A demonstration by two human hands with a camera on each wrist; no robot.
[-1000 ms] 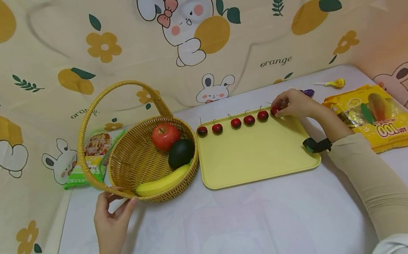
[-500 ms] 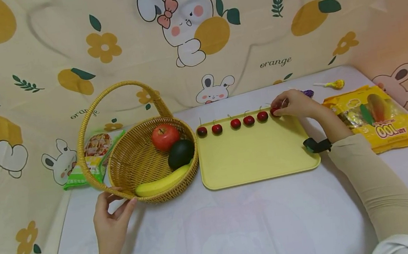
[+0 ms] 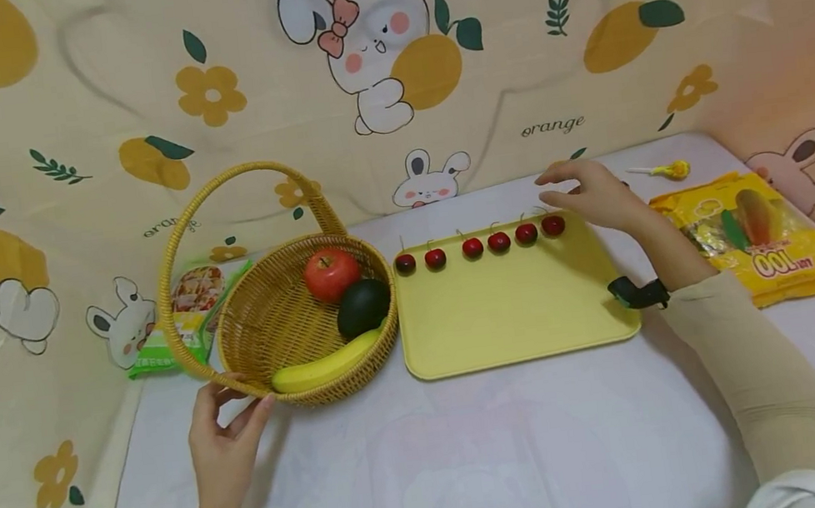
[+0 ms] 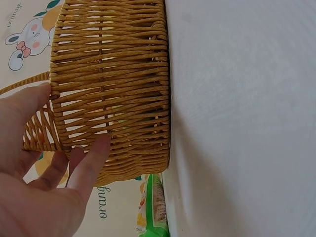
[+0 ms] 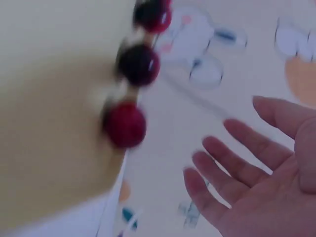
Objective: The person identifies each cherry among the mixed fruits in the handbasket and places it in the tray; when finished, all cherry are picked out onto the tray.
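My left hand point(image 3: 224, 447) grips the rim of a wicker basket point(image 3: 250, 330) at the foot of its tall handle; the left wrist view has the fingers point(image 4: 94, 160) against the woven wall. Inside the basket lie a red apple point(image 3: 332, 274), a dark green avocado-shaped fruit point(image 3: 364, 306) and a banana point(image 3: 326, 369). Several cherries stand in a row along the back edge of a yellow tray point(image 3: 512, 309). Just behind the rightmost cherry point(image 3: 553, 225), my right hand point(image 3: 594, 195) hovers with spread fingers, holding nothing. The right wrist view is blurred.
Right of the tray lie yellow candy bags point(image 3: 761, 239), with a yellow lollipop point(image 3: 672, 169) behind them. A green snack bag point(image 3: 195, 307) is partly hidden behind the basket. A printed cloth wall point(image 3: 499, 126) closes off the back of the white table point(image 3: 477, 464).
My right hand has let go of the rightmost cherry and risen slightly back and right, its fingers opening. The cherry stays on the tray's back edge. My left hand keeps its hold.
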